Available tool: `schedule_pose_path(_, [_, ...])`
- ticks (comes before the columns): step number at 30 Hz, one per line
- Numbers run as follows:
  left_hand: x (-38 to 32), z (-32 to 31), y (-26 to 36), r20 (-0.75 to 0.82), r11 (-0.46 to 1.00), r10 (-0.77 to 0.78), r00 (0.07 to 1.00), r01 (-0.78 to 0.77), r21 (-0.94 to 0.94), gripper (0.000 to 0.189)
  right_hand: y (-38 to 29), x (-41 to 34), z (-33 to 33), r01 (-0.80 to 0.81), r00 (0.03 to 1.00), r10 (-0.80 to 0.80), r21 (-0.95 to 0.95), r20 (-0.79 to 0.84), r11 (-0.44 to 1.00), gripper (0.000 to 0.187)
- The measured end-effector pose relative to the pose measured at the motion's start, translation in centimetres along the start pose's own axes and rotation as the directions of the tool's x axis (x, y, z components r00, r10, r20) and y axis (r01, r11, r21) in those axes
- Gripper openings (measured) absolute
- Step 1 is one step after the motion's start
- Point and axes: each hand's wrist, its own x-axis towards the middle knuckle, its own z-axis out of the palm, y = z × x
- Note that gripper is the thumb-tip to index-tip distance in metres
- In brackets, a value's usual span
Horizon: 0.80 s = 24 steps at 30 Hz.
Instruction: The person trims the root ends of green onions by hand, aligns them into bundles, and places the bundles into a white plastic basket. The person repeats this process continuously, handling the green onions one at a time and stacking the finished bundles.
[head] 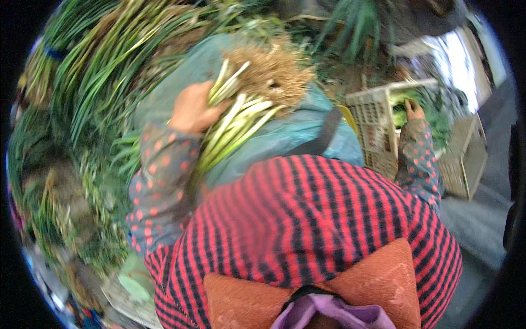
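My left hand grips a few spring onions, their white ends poking up past the fingers. Beside and below it, more spring onions lie across a teal plastic sheet over my lap. A heap of tan, stringy roots sits just beyond them. Over to the right, my right hand reaches into a pale plastic crate with slotted sides. Greens lie at that hand; blur and small size hide whether its fingers hold any.
Long-leaved onion bunches spread over the ground at left. Loose trimmings lie nearer. Another pale crate stands at right, on dark sheeting. Dark green leaves hang at the top. A pale green object is at lower left.
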Motion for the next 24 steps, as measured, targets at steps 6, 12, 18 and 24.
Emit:
schedule_pose_path(6, [-0.7,-0.7,0.1,0.018,0.994,-0.102,0.995,0.102,-0.042,0.040,-24.6,-7.6,0.5,0.708,0.487,-0.870,0.615,-0.071,0.347,0.019])
schedule_pose_path(12, [-1.7,-1.9,0.3,0.044,0.966,-0.227,0.973,0.230,-0.120,0.044,-37.0,-18.2,0.3,0.885,-0.290,-0.935,0.315,-0.207,-0.344,0.035])
schedule_pose_path(18, [-3.7,-2.6,-0.4,0.033,0.860,-0.392,0.919,0.379,-0.342,0.039,-35.5,-18.6,2.8,0.756,-0.319,-0.938,0.561,-0.135,-0.338,0.029])
schedule_pose_path(24, [-4.8,-3.0,-0.9,0.026,0.826,-0.477,0.878,0.459,-0.327,0.045,-36.8,-16.5,3.9,0.753,0.160,-0.926,0.649,-0.343,-0.111,0.024])
